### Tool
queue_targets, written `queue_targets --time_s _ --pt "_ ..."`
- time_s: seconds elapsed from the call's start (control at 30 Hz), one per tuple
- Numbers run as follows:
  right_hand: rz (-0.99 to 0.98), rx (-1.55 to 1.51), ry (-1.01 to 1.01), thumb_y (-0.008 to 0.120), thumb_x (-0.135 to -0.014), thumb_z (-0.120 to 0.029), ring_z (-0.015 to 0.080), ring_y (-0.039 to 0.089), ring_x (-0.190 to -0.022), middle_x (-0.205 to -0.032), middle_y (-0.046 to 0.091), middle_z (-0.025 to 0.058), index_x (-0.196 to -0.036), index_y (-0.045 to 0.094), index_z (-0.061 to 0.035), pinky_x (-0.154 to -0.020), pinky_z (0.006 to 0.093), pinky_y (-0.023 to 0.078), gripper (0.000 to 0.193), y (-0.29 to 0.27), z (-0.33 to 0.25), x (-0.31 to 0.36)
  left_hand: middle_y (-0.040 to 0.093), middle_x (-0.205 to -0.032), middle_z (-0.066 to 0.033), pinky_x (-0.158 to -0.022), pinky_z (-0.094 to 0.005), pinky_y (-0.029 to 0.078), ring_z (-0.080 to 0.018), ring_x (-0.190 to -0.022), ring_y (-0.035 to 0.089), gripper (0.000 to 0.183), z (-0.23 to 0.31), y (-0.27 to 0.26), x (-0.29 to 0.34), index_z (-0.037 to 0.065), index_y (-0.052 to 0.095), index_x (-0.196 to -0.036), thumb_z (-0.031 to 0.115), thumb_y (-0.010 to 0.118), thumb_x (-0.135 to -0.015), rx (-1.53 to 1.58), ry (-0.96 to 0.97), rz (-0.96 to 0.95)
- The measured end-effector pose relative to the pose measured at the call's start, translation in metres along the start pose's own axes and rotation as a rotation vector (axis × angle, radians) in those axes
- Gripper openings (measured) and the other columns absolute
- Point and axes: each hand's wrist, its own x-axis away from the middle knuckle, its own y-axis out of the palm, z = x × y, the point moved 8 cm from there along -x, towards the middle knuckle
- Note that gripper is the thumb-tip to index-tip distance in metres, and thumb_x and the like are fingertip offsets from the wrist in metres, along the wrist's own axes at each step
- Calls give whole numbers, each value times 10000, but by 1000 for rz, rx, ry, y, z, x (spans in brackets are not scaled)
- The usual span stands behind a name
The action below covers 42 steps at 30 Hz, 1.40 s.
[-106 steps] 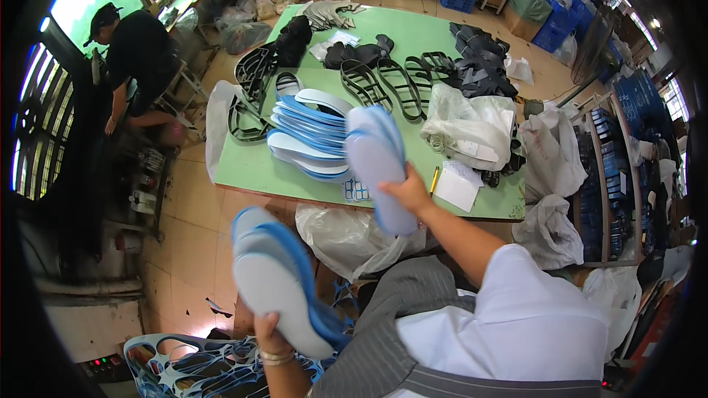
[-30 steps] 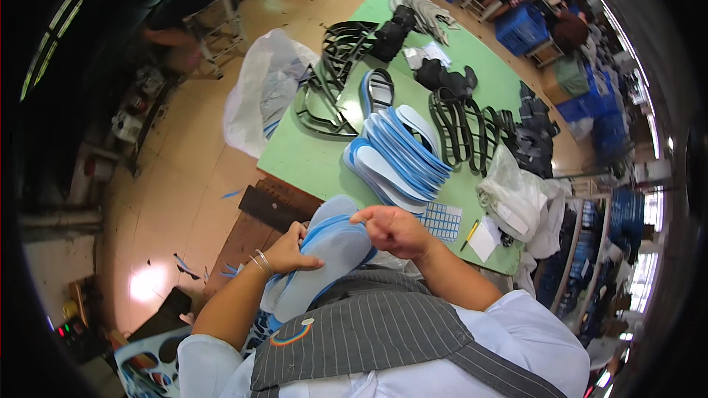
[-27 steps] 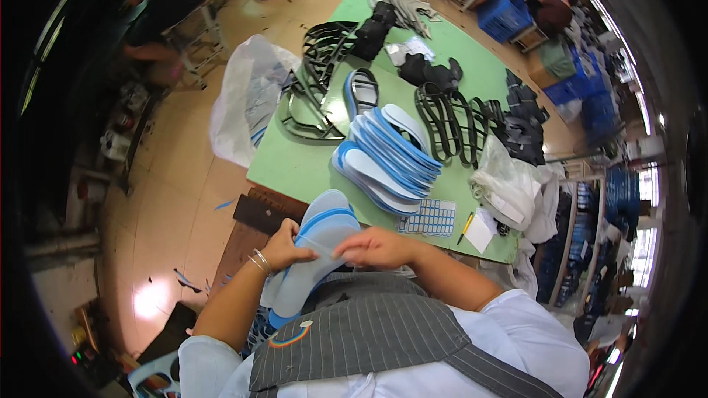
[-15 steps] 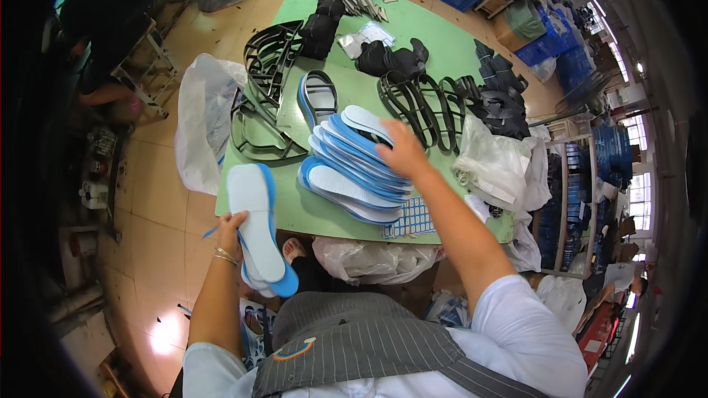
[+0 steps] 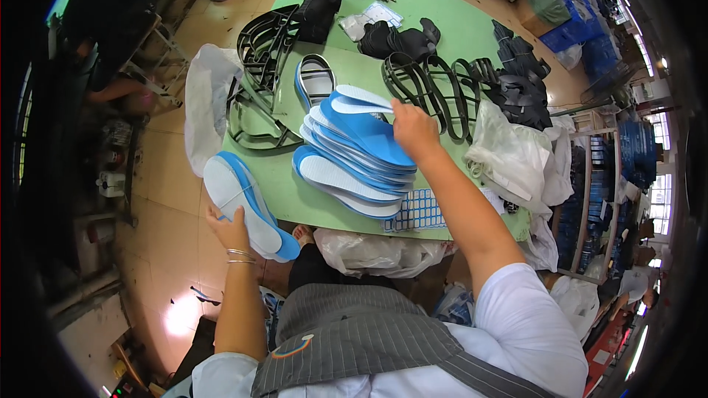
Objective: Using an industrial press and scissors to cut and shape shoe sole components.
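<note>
My left hand point(image 5: 231, 230) is closed around a bundle of white-and-blue insoles point(image 5: 234, 190), held off the table's left front corner; a band seems to cross it. My right hand point(image 5: 417, 133) pinches the edge of a white insole point(image 5: 358, 97) at the top of a fanned pile, and that insole bends up at its gripped end. Below it lies the rest of the pile of blue and white insoles point(image 5: 376, 138). Nearer to me rests a smaller group of white-topped insoles point(image 5: 333, 176). Behind the pile, one insole lies within a black-rimmed sole frame point(image 5: 317, 79).
Black strapped frames point(image 5: 259, 96) cover the left side of the green table point(image 5: 284, 195). More black frames point(image 5: 431, 92), dark bundles point(image 5: 398, 40) and clear plastic bags point(image 5: 505, 155) lie farther right. A blue-gridded sheet point(image 5: 419, 211) is at the front edge. A person point(image 5: 103, 15) sits at far left.
My right hand has closed on the top insole and lifted its near end, showing the blue one underneath. My left hand has tilted the held bundle and shifted it slightly left.
</note>
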Motion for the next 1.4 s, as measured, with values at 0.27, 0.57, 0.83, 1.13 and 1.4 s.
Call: queue_targets --time_s 0.27,0.57,0.83,1.13,1.4 --pt "-215 -60 -176 499 -885 -395 354 583 -942 -989 603 163 -1163 570 -63 -806 477 472 439 6 -44 63 572 -1077 -77 -799 -270 461 -129 -944 542 442 37 150 142 -14 537 -1134 176 738 -789 455 -517 -447" --pt "-627 -450 200 703 -596 -654 387 500 -1167 -1219 573 229 -1206 546 69 -979 424 413 959 52 31 47 493 -1065 -49 -719 -299 424 -146 -857 466 559 101 210 185 50 504 -1136 462 688 -806 453 -747 -475" --pt "-775 -319 -67 702 -550 -703 368 476 -1209 -1284 532 208 -1264 521 20 -1014 417 368 1032 34 -9 38 324 -1381 -214 -1026 -514 302 -323 -1270 337 1102 65 192 188 18 184 -1405 533 798 -648 259 -712 -171" --pt "-1162 -447 75 757 -539 -636 321 554 -1132 -1254 556 201 -1276 539 -54 -941 402 447 965 85 -35 36 493 -1345 -25 -1025 -428 332 -226 -1264 416 571 -11 210 177 133 444 -1339 445 592 -885 878 -1085 -517" --pt "-968 -670 96 842 -548 -503 293 589 -1069 -1167 606 183 -1243 532 -2 -920 350 455 911 77 -71 45 500 -1315 -136 -986 -420 436 -285 -1177 510 635 28 219 152 61 431 -1337 525 459 -905 1258 -1031 -582"
